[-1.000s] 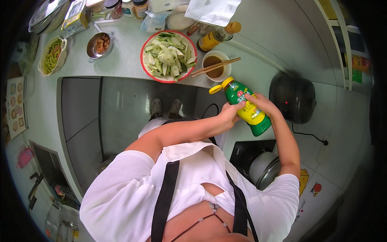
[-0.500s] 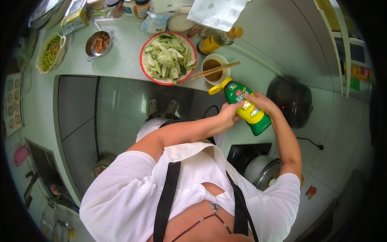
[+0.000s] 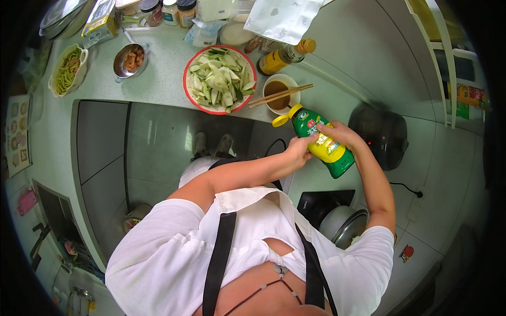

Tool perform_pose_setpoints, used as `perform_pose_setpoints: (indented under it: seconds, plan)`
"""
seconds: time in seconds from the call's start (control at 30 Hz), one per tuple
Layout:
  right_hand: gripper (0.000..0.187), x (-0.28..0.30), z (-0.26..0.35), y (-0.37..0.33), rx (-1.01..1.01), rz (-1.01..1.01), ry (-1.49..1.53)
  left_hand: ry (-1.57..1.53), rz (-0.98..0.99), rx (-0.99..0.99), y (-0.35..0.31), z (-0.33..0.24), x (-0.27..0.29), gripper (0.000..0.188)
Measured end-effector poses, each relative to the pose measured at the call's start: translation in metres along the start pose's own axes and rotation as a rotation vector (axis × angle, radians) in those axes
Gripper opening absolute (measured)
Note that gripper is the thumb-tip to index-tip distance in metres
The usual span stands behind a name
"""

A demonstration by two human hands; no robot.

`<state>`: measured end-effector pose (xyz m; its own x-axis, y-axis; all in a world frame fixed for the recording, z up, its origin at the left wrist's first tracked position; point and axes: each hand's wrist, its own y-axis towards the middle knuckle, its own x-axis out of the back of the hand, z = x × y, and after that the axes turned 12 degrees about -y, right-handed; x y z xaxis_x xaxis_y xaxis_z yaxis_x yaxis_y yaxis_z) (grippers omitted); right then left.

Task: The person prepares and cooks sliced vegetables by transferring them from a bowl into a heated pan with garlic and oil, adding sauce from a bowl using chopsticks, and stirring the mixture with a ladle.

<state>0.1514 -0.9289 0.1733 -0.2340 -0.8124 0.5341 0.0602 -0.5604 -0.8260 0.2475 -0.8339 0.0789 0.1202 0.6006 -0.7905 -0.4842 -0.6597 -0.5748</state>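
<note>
Two hands held one green bottle (image 3: 321,143) in the air, just past the edge of the counter (image 3: 158,84). Your right hand (image 3: 340,135) wrapped around the middle of the bottle, over its yellow label, and gripped it tight. Your left hand (image 3: 299,152) pressed against the bottle from below, fingers closed on its side nearer you. The bottle was tilted, with its neck pointing up toward the counter and its fat end pointing toward the dark cooker (image 3: 383,136). Its yellow cap (image 3: 280,120) was flipped open and hung beside the neck. The neck sat close to a small white bowl (image 3: 281,90) of brown sauce, but it was not over the bowl. A pair of chopsticks (image 3: 281,95) lay across that bowl. Next to the bowl stood a red-rimmed plate (image 3: 185,89) full of pale green vegetable slices. A bottle with a yellow cap (image 3: 284,55) lay on its side behind the bowl. Farther left on the counter sat a metal bowl (image 3: 120,67) with brown food and a white dish (image 3: 52,79) of green beans. You wore a white shirt and a black apron.
</note>
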Motion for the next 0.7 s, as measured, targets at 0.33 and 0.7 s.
perform_pose_setpoints:
  seconds: [0.33, 0.7]
  plan:
    - [0.054, 0.002, -0.01, 0.006, -0.016, 0.02, -0.02, -0.023, 0.023, 0.04, 0.003, 0.001, 0.002, 0.034]
    - [0.044, -0.019, -0.035, -0.009, 0.125, -0.059, 0.215, 0.082, 0.231, -0.006, -0.014, 0.003, 0.003, 0.038]
